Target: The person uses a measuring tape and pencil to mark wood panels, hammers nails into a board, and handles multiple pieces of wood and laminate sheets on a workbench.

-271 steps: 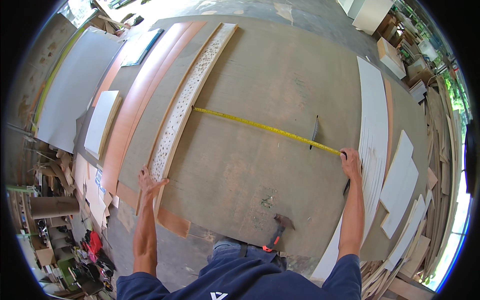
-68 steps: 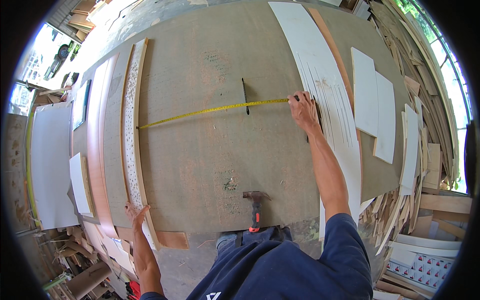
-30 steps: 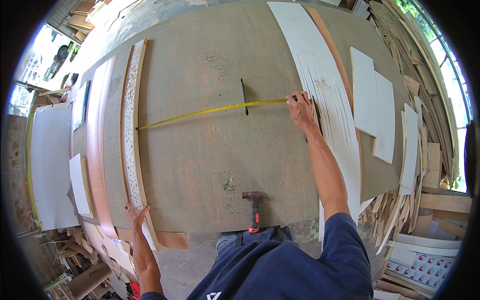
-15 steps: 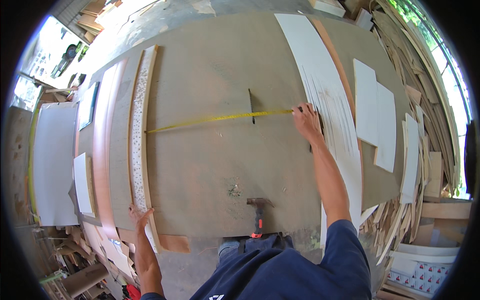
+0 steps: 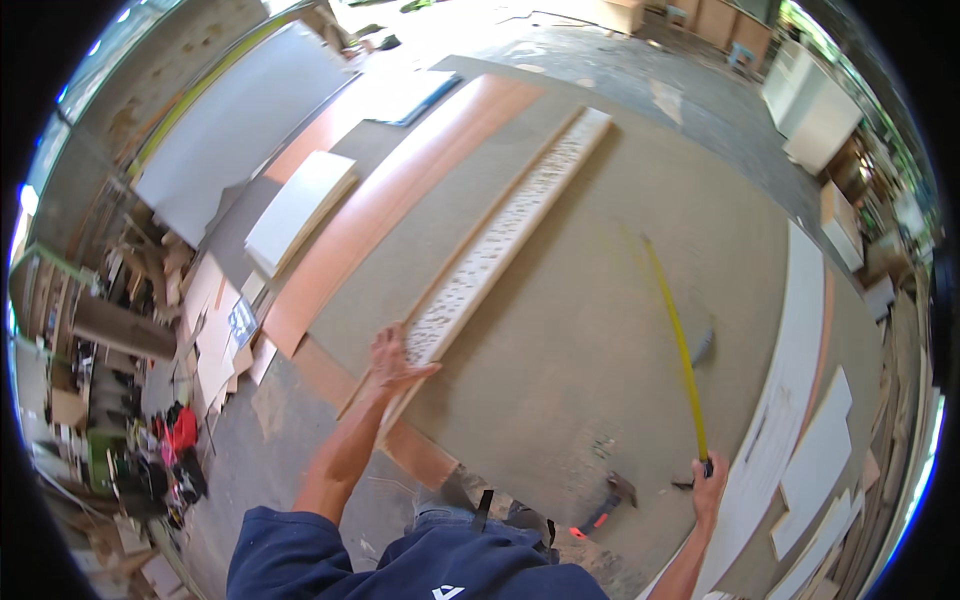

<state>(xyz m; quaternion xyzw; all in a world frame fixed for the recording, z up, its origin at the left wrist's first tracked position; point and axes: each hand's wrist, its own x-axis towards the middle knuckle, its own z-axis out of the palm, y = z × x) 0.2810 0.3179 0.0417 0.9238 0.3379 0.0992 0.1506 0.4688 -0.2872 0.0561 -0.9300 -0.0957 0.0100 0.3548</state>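
My left hand (image 5: 395,362) spans the near end of a long, narrow panel (image 5: 505,225) with a speckled white face and pale wooden edges. Its fingers lie at the panel's left side and the thumb reaches over the right edge. My right hand (image 5: 710,485) is closed around a small dark tape measure, mostly hidden in the fingers. From it a yellow tape blade (image 5: 676,335) runs out over the brown table board, its far end apart from the panel and blurred. A hammer (image 5: 607,503) with a red and black handle lies between my hands near the board's front edge.
A long white strip (image 5: 775,400) and white offcuts (image 5: 820,460) lie at the right. Left of the panel are a shiny copper-coloured strip (image 5: 400,200) and stacked white boards (image 5: 300,212). A blurred grey object (image 5: 703,347) sits beside the tape. Scrap wood clutters the floor.
The view has swung left. The tape's far end has come away from the speckled panel's edge, and the blade now points away from me. My left hand stays on the panel's near end.
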